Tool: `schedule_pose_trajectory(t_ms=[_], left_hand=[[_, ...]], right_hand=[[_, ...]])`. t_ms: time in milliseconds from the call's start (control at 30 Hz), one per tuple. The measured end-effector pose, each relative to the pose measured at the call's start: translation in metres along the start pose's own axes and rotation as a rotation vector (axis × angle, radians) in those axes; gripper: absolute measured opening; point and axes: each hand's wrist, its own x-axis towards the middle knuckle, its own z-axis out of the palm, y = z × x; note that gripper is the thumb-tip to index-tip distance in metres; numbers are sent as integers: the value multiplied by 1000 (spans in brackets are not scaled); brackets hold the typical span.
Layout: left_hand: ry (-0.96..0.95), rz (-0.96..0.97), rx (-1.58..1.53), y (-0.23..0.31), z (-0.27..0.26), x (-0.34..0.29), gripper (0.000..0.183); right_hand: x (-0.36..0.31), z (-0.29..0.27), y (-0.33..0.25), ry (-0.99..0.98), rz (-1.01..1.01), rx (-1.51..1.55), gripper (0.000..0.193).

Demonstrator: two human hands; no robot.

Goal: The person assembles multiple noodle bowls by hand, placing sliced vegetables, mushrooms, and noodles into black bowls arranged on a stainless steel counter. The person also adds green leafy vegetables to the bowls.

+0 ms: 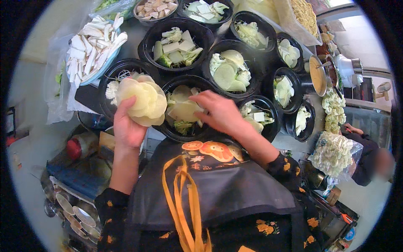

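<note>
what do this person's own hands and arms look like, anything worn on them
The left hand and right hand are bare, without gloves. The left black fabric sleeve with orange flower print and the matching right sleeve end short of the wrists, leaving part of each forearm uncovered.

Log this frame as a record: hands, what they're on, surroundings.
left_hand: the left hand grips a fanned stack of thin pale round slices
right_hand: the right hand is over the nearest black bowl, fingers at its contents; grip unclear
bowl_contents: similar slices, broccoli
around: more black bowls of mixed vegetables
left_side: white strips, heaped
upper_right: noodles in a tray
right_side: bagged cauliflower; another person beyond
</note>
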Motion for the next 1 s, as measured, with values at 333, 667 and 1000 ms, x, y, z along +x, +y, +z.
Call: schedule_pose_trajectory(t_ms=[333, 667, 1000], left_hand=[[54, 13, 7, 7, -7, -10, 55], [28, -15, -2, 4, -7, -6, 52], [60, -96, 0, 0, -5, -10, 49]], right_hand=[[10, -12, 22, 2, 272, 123, 17], [7, -27, 10, -314, 339, 510, 28], [12, -31, 6, -95, 214, 241, 30]])
